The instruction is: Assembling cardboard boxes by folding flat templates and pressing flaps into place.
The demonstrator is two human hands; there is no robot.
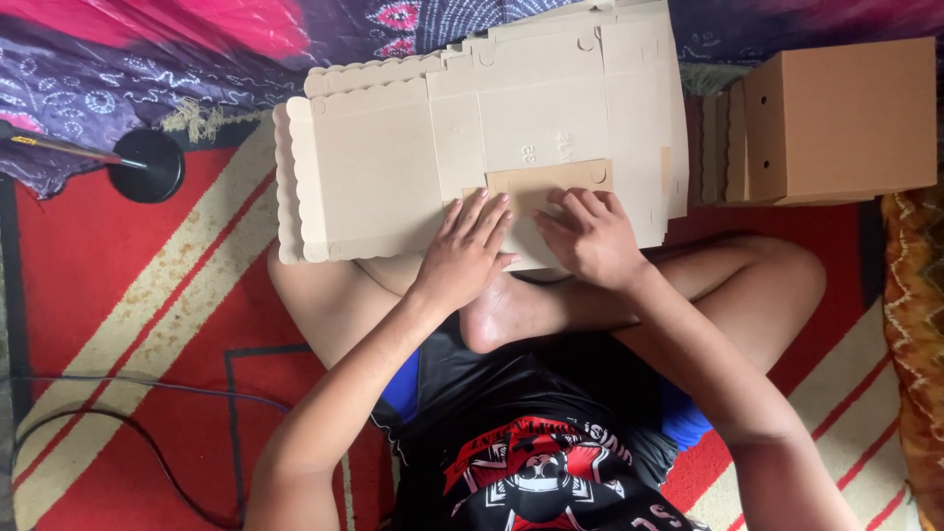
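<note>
Cardboard sheets point(393, 167), flat and die-cut, lie stacked across the sitter's crossed legs; the left hand point(470, 246) presses open-palmed on the top sheet, the right hand point(588, 236) curls over its folded flap point(551, 179). Right of the stack stands a folded box point(846, 118); left, a black round base point(147, 165) on the red rug point(108, 265).

One head-worn camera looks steeply down, close above the person's crossed legs, with the floor beyond.

Left hand point(470, 246): we lay it flat, fingers spread, palm down.
Right hand point(587, 236): we curl its fingers, pressing down.
Forearms: we angle them inward.
</note>
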